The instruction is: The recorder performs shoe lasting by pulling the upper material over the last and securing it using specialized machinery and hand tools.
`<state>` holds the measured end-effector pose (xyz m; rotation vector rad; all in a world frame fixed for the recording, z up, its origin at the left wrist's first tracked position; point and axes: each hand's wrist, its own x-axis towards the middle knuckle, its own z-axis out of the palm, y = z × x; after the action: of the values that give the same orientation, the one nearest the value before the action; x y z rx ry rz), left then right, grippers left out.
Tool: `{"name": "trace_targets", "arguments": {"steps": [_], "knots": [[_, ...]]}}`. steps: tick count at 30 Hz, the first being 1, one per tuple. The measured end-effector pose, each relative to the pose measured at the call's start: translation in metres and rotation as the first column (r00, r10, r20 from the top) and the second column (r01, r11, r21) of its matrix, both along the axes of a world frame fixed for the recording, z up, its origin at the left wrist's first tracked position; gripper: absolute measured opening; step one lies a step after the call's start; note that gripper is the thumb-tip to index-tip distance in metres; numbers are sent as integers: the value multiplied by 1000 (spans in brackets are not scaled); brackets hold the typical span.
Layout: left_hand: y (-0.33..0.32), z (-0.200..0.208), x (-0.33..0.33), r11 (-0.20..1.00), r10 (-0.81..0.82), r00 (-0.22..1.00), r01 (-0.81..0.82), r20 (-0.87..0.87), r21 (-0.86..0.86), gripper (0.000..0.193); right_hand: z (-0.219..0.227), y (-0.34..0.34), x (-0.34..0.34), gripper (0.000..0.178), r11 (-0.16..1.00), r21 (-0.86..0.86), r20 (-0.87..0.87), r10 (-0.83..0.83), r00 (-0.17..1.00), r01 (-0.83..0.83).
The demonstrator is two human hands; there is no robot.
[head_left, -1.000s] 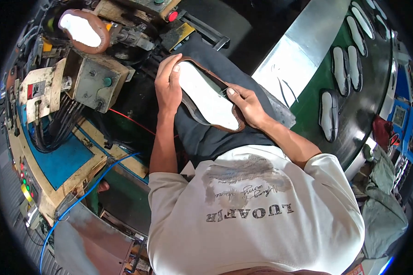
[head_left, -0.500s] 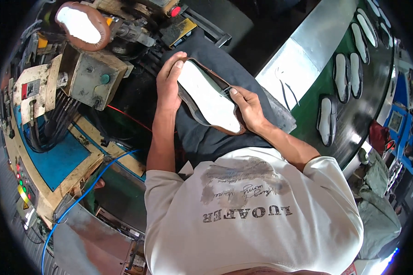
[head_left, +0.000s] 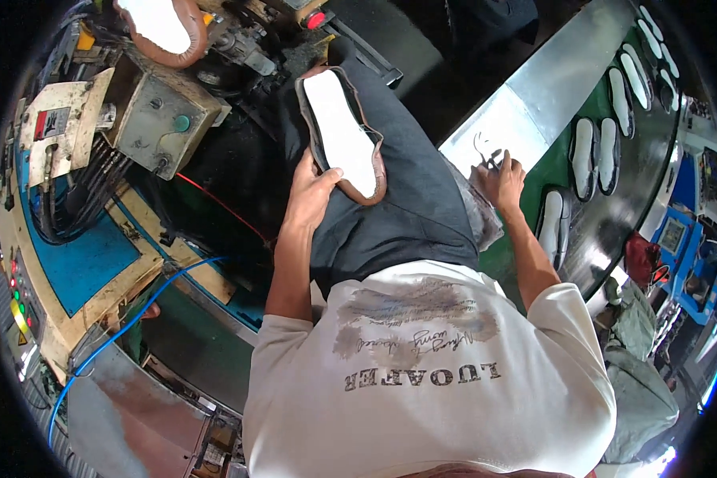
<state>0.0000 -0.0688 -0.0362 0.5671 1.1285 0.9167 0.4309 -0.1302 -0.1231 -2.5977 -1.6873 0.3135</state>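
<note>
A brown shoe upper (head_left: 381,180), its white sole side (head_left: 341,131) facing up, rests over my dark-trousered thigh. My left hand (head_left: 312,190) is closed round its near left edge, thumb pressed on the white face. Away to the right, my right hand (head_left: 503,185) is over a shiny metal sheet. Its fingers are closed about a thin dark two-armed hand tool (head_left: 495,158), like pincers or scissors; the hand partly hides it. At the far left, a second brown upper (head_left: 190,49) with a white sole side sits on the machine.
Several dark shoes with white soles (head_left: 584,155) line the green and dark conveyor (head_left: 605,227) on the right. A grey control box (head_left: 161,123) with a green button stands at left, near a red button (head_left: 315,20). A blue hose (head_left: 127,344) crosses the lower left.
My right hand has left the shoe upper and moved right to the tool on the metal sheet. My left hand has shifted down to the upper's near end, and the upper has moved farther away.
</note>
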Motion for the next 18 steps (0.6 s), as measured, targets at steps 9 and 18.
{"name": "trace_targets", "arguments": {"steps": [9,18], "knots": [[4,-16,46,973,227,974,-227,-10,54,77,23,11,25,43,882,-259,-848,-403,344,395],[-20,-24,49,964,157,944,-82,-289,253,88,119,161,-125,54,625,10,-703,560,439,-781]]}}
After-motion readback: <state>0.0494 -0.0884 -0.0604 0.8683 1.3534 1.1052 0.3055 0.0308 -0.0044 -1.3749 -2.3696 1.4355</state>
